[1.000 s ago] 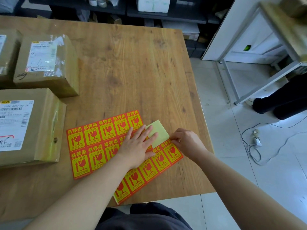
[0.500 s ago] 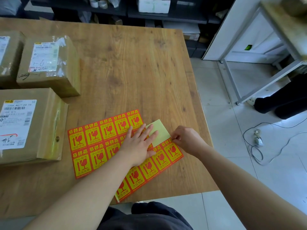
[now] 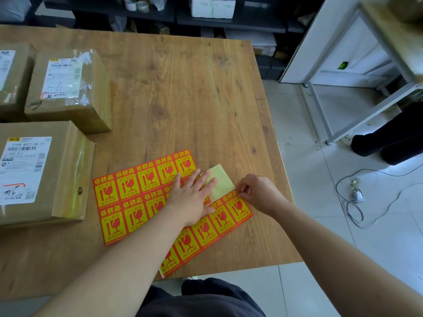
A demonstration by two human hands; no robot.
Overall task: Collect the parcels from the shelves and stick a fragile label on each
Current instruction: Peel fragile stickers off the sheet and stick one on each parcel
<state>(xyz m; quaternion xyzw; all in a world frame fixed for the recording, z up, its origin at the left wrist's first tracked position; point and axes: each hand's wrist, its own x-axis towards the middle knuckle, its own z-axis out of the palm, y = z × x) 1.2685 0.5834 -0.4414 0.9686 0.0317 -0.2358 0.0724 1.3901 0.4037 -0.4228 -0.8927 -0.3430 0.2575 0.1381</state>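
Observation:
A sheet of red and yellow fragile labels [image 3: 137,202] lies near the front edge of the wooden table [image 3: 183,99]. My left hand [image 3: 192,197] presses flat on the sheet with straight fingers. A pale yellow patch of bare backing [image 3: 220,185] shows beside it. My right hand [image 3: 258,193] pinches the corner of a label at the sheet's right end. Three brown parcels sit at the left: a large one [image 3: 41,175] nearest me, a middle one [image 3: 68,88] behind it, and a third [image 3: 11,78] cut off by the left edge.
Dark shelves [image 3: 160,12] holding tape rolls and a white box [image 3: 212,5] run behind the table. To the right are a white metal rack [image 3: 357,99], a cable with a plug [image 3: 357,195] on the tiled floor, and a person's dark shoes [image 3: 389,145].
My right hand's fingertips have closed onto the label corner at the sheet's right end. My left hand stays flat on the sheet. The view has shifted slightly.

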